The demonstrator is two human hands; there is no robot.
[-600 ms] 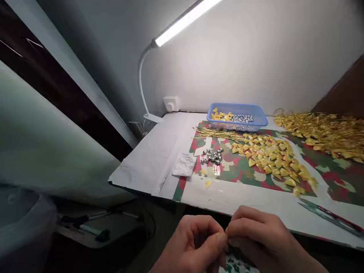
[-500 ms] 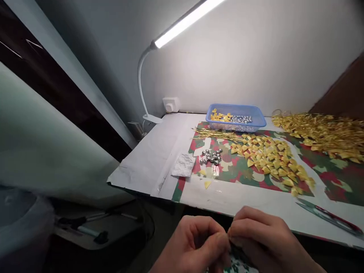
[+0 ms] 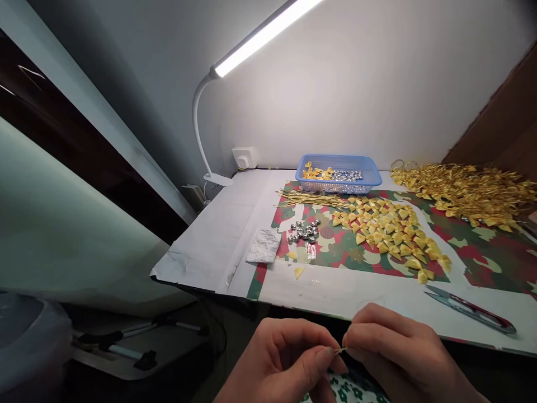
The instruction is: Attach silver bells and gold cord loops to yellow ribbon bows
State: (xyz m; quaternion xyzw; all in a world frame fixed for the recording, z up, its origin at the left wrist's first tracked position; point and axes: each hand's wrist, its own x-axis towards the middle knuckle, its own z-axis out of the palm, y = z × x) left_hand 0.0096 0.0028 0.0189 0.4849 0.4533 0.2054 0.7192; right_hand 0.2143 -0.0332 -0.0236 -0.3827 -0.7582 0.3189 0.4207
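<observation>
My left hand (image 3: 289, 355) is closed in a pinch, thumb against index finger. Facing it, my right hand (image 3: 398, 350) is pinched shut too. A short bit of thin gold cord (image 3: 340, 350) shows between the fingertips of both; the rest is hidden by the fingers. Both hands are in front of the table's near edge, above a green-and-white patterned cloth (image 3: 348, 389). On the table beyond lie many yellow ribbon bows (image 3: 390, 229), a small group of silver bells or beads (image 3: 305, 232), and a bundle of gold cords (image 3: 312, 199).
At the back stands a blue basket (image 3: 339, 187) with yellow bows and silver pieces. A heap of gold-corded bows (image 3: 470, 193) lies far right. Thread snips (image 3: 470, 310) rest near the front edge, a crumpled white paper (image 3: 264, 246) at left. A lit lamp (image 3: 201, 123) leans over.
My hands have drawn slightly apart, so a bit of gold cord now shows between the fingertips. The view has shifted a little to the right.
</observation>
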